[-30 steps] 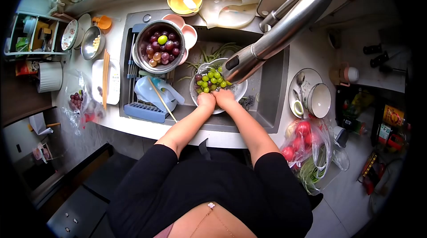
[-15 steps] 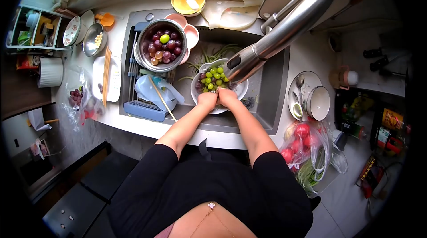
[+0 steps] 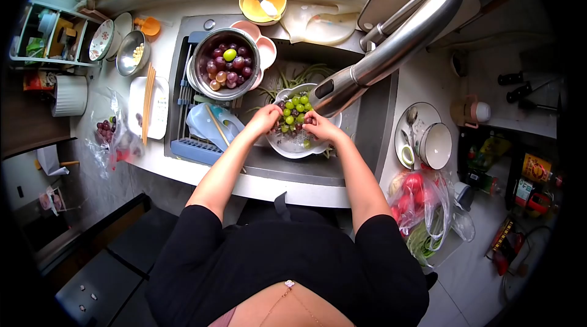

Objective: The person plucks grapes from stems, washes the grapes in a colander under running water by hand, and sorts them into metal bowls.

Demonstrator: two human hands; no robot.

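A white colander (image 3: 295, 151) sits in the sink, holding green grapes (image 3: 296, 106) and some dark ones. My left hand (image 3: 264, 120) is at the colander's left side, its fingertips closed on the edge of the grapes. From the right, my right hand (image 3: 322, 126) pinches at the grapes, with a dark one by its fingertips. Exactly which grapes each hand grips is partly hidden by the fingers. The steel faucet (image 3: 351, 79) hangs over the colander's upper right, close to the grapes.
A steel pot (image 3: 199, 82) of dark grapes and one green grape stands left of the colander. Near it are a blue rack (image 3: 195, 150) and green beans (image 3: 309, 72) in the sink (image 3: 373, 107). Bowls (image 3: 436, 146) and bagged tomatoes (image 3: 411, 192) lie right.
My hands have moved apart from the colander's near side to opposite sides of the grapes. The colander's near part and its holes now show.
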